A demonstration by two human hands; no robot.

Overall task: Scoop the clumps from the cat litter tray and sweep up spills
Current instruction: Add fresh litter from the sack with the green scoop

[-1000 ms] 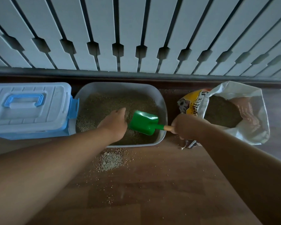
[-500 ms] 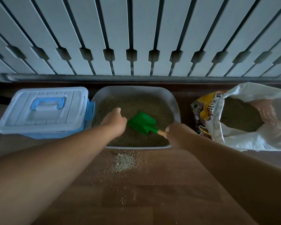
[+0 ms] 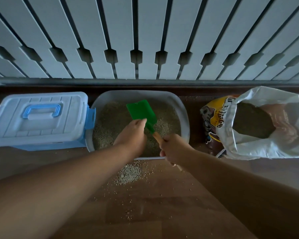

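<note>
One view only, worn on the head, aimed forward and steeply down over both outstretched forearms. Close above the wooden floor (image 3: 162, 213), facing the white slatted railing (image 3: 145, 37) across the top. Wide-angle, edges curved. No second view to overlap.

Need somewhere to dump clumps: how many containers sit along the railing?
3: a lidded blue storage box at left, the grey litter tray in the middle, an open litter bag at right.

On the wooden floor (image 3: 188, 200) sit a lidded box (image 3: 36, 119), a litter tray (image 3: 184, 116), an open bag (image 3: 259, 125) and spilled litter (image 3: 129, 174).
</note>
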